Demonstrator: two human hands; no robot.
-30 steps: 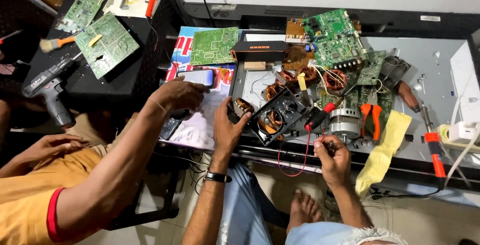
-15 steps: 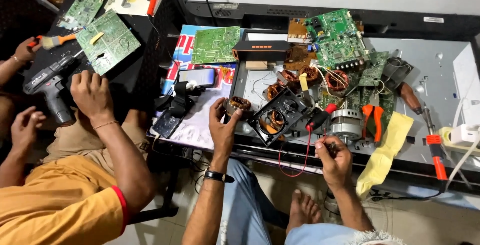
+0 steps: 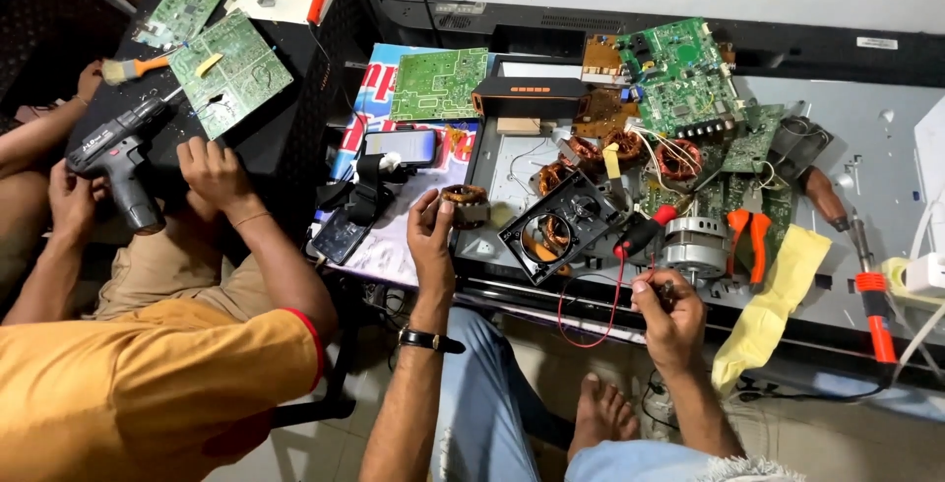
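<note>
While the left hand [image 3: 430, 236] pinches a small copper coil [image 3: 465, 205], the right hand [image 3: 670, 310] has its grip closed round a probe over the cluttered table [image 3: 886, 147].

Three loose green circuit boards [image 3: 231, 68], one cordless drill [image 3: 118, 157], one phone [image 3: 401, 146], one paintbrush [image 3: 138, 67]

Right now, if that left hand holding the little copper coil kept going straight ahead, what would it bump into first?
Probably the pale metal tray ahead of the left hand and its coil, then the orange-ended black box. Depth is hard to judge.
</note>
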